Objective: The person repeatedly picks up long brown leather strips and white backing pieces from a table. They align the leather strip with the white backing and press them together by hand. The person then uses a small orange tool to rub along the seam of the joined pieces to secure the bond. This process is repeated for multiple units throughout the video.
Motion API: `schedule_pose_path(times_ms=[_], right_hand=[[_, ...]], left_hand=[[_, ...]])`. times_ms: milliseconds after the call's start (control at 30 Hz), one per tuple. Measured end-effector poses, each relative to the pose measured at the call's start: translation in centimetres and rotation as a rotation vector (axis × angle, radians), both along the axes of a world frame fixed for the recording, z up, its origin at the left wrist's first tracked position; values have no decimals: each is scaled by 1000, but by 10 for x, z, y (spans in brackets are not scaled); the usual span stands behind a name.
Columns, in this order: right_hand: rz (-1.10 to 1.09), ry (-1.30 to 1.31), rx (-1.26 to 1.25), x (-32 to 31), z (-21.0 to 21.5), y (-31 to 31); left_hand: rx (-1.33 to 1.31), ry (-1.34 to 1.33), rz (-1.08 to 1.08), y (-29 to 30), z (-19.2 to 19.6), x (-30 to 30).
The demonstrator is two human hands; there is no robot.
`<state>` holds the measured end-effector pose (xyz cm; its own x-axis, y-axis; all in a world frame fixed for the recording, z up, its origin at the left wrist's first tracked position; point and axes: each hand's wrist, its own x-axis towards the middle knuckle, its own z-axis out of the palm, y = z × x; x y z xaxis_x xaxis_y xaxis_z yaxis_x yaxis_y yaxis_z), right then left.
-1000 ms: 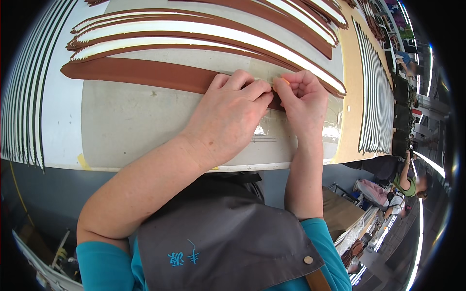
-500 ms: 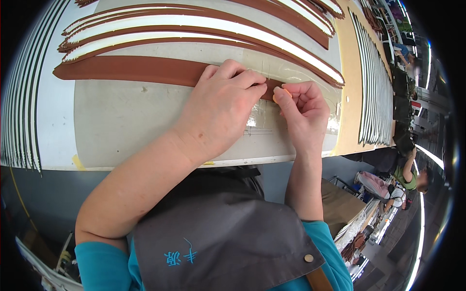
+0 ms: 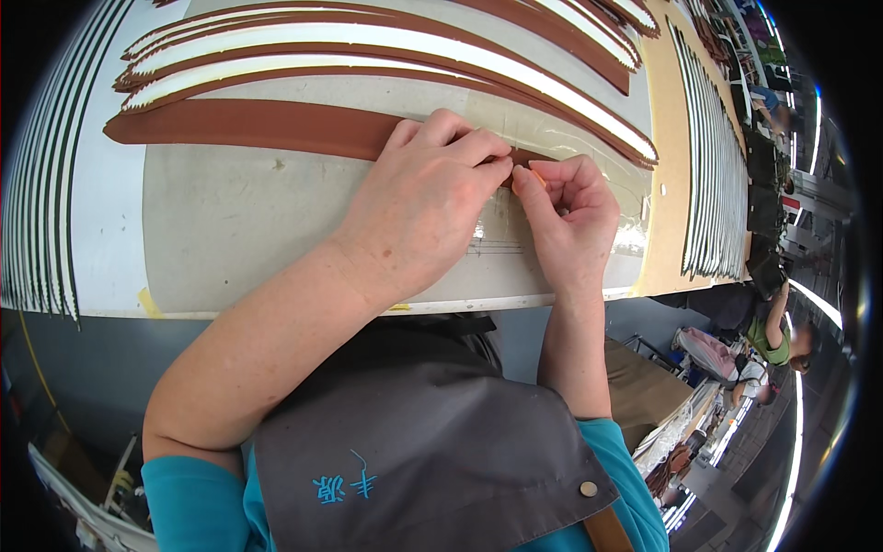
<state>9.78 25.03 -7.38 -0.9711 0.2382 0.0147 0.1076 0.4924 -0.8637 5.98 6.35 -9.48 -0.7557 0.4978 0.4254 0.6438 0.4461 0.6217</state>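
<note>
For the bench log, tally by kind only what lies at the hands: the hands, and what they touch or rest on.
Bare hands: 2, the left hand and the right hand
Long flat brown strip: 1
Clear plastic film sheet: 1
Beige work mat: 1
Total: 5

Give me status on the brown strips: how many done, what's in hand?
Done, apparently: several brown-and-white strips lie laid out at the table's far side. In hand: left hand and right hand pinch at one plain brown strip over a clear film sheet. Remaining count isn't visible.
</note>
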Motion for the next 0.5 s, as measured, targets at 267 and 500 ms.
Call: schedule_pose_path(times_ms=[267, 500], right_hand=[[-2, 28, 55, 2, -2, -2], [-176, 110, -130, 5, 13, 46]], left_hand=[[-4, 13, 5, 1, -2, 0], [-50, 53, -5, 1, 0, 1]])
